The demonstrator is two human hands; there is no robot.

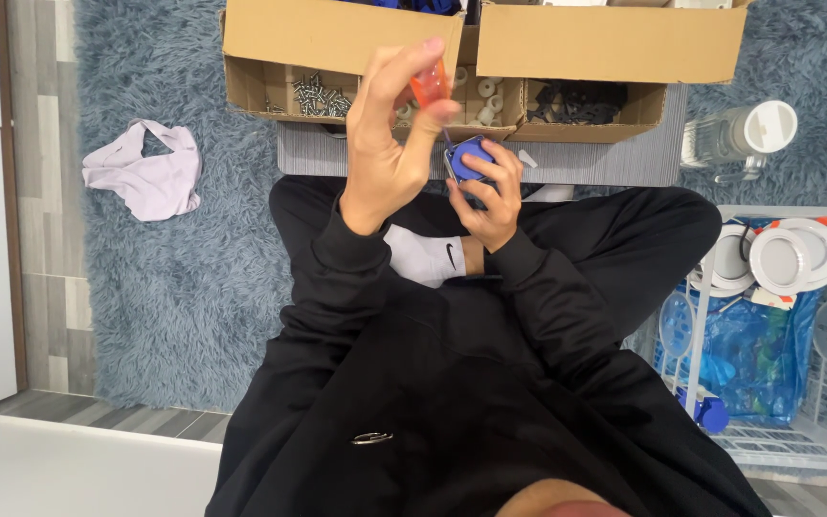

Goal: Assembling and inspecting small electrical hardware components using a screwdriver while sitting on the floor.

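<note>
I sit cross-legged on a shaggy rug, in black clothes and white socks. My left hand is raised in front of me, gripping a screwdriver by its orange handle; the thin shaft points down to a small blue part. My right hand holds that blue part just above my knees, fingers wrapped around its edges. The screwdriver tip meets the part's top left edge.
Two open cardboard boxes stand ahead on a grey mat, holding screws, small white rollers and black parts. A white wire basket with round white lamps and a blue bag is at right. A lilac cloth lies at left.
</note>
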